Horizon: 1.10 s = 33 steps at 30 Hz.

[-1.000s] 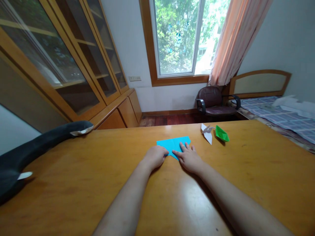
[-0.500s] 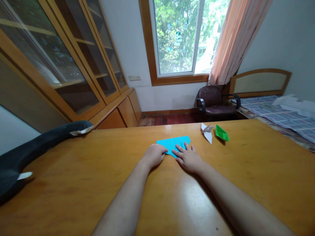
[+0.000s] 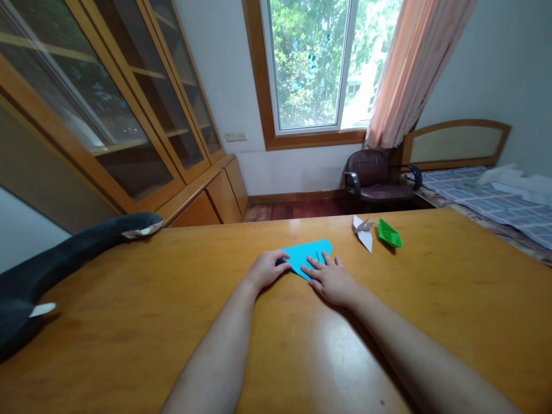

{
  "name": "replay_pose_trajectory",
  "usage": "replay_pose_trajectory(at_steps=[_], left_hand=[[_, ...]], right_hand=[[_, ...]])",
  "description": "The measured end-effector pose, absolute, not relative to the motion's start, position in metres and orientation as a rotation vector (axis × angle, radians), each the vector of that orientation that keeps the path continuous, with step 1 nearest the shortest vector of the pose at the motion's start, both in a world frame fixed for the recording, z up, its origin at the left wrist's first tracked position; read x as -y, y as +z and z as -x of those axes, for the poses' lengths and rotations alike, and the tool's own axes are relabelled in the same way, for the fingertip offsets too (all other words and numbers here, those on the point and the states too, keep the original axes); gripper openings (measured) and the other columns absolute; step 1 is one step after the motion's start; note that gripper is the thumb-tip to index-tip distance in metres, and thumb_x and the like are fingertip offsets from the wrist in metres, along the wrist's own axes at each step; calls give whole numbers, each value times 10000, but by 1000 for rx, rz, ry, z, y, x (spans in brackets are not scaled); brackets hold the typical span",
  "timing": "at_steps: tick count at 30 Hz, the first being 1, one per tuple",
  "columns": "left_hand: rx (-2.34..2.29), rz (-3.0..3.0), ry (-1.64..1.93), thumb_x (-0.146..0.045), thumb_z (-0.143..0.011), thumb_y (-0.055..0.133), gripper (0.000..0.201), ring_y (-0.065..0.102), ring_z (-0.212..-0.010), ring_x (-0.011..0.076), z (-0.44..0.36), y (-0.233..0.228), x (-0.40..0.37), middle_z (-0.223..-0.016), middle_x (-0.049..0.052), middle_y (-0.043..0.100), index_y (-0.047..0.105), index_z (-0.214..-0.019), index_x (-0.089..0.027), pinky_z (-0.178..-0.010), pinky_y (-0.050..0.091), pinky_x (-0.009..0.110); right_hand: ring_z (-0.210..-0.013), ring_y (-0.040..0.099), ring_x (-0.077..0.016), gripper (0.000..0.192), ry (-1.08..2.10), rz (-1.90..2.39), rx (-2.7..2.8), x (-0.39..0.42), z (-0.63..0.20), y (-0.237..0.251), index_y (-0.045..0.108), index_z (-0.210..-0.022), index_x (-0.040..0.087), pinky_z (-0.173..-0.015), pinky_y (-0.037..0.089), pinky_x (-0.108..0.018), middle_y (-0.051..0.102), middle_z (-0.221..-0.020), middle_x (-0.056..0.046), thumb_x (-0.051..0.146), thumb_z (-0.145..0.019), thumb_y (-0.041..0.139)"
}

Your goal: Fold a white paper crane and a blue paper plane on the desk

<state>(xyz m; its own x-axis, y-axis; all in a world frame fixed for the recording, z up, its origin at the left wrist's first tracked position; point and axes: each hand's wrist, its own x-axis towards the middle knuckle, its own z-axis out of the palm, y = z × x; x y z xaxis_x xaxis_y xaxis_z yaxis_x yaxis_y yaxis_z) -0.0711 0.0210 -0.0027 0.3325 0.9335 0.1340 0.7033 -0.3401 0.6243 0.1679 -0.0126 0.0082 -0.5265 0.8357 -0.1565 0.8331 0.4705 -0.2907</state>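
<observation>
Pressing blue folded paper (image 3: 307, 257) flat at frame centre: our left hand (image 3: 266, 269) pinches its left corner with curled fingers, our right hand (image 3: 333, 281) lies open, fingers spread on its lower right edge. Paper rests on wooden table (image 3: 129, 322), just beyond both hands. Right of it, upper centre-right, white paper crane (image 3: 363, 232) beside green paper boat (image 3: 390, 233), near each other. Far left edge, dark plush toy (image 3: 64, 259) stretches across table. Behind table, maroon armchair (image 3: 373, 177) under window (image 3: 311, 63); glass-door cabinet (image 3: 107, 98) upper left.
</observation>
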Motion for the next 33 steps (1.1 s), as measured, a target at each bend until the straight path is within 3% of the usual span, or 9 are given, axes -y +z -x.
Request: replay_pose_trajectory(at_steps=[16,28,33], left_hand=[[-1475,-2364,577,-331,-888,559,399,591,-1132,199,56,0,-21,-1250,43,646,581,-1278,-248,-999,438,304],[-1686,-2562,495,-392,-850,631,282,532,-1032,220,48,-3,-20,-1120,60,594,667,-1087,-245,-917,432,346],[-1755,-2620,444,-370,-852,630,181,542,-983,225,42,1,-13,-1023,70,626,686,-873,-199,-877,433,350]], right_hand=[[-1424,85,-451,512,535,1523,2690,15,-167,9,354,-1452,408,-1047,89,-709,234,-1580,-11,511,-952,312],[-1421,73,-463,504,534,1516,2671,15,-167,8,370,-1443,410,-1038,85,-723,248,-1576,-15,501,-950,326],[-1428,69,-446,510,546,1529,2676,15,-166,8,368,-1444,410,-1050,86,-709,244,-1577,-14,510,-946,324]])
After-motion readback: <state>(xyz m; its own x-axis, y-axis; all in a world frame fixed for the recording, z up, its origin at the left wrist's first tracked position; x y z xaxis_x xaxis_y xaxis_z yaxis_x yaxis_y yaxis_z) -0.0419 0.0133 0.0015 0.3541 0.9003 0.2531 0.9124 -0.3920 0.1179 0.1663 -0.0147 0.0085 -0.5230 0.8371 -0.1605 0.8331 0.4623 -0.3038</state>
